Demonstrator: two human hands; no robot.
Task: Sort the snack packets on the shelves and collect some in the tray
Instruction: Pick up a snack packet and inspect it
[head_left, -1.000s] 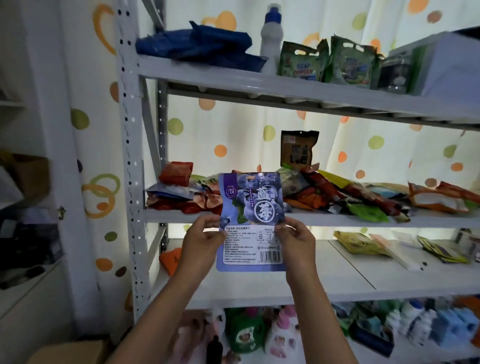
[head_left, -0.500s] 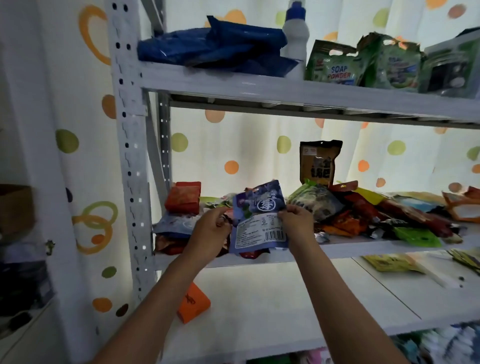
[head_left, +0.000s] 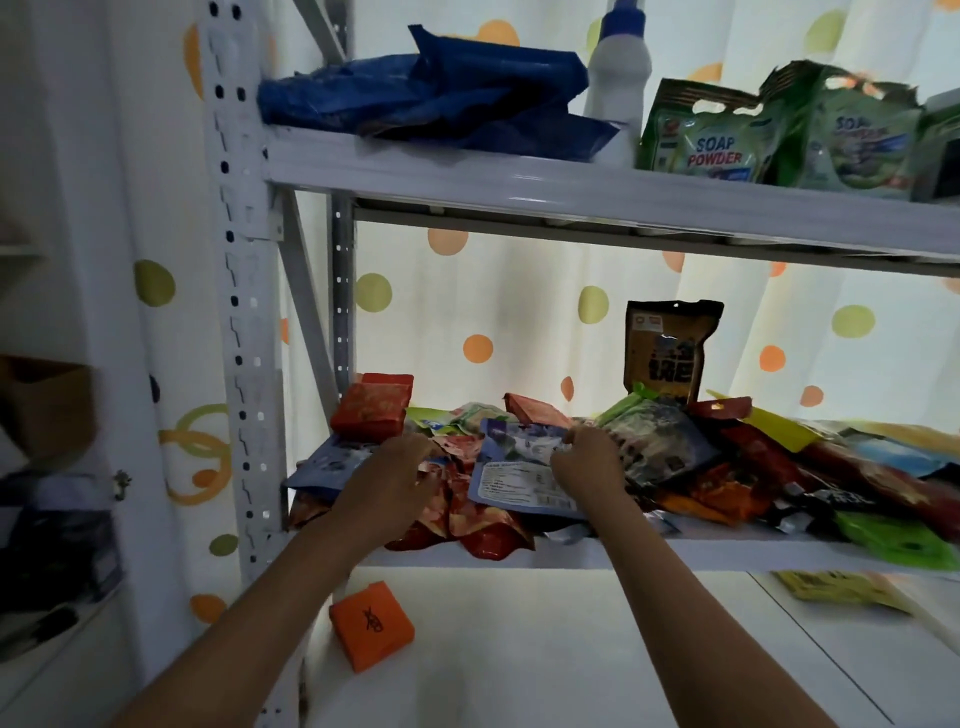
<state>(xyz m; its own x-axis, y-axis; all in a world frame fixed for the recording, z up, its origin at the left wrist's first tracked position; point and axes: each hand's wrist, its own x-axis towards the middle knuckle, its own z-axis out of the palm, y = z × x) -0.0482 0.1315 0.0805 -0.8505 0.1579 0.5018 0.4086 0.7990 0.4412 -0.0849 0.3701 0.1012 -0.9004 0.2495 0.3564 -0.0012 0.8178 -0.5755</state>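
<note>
Here, on the white metal middle shelf (head_left: 675, 553), the left hand (head_left: 387, 480) rests with loose fingers on the crumpled red foil packets (head_left: 467, 512); just right, the right hand (head_left: 589, 462) pinches the flat purple-blue snack packet (head_left: 511, 467) lying atop that pile.

Top shelf above me: crumpled blue bags (head_left: 441, 98) at left, white bottle with blue cap (head_left: 618, 78) beside them, green soap powder pouches (head_left: 711, 140) right. Polka-dot curtain (head_left: 519, 312) far behind rack. Cardboard box (head_left: 44, 405) far left.
</note>
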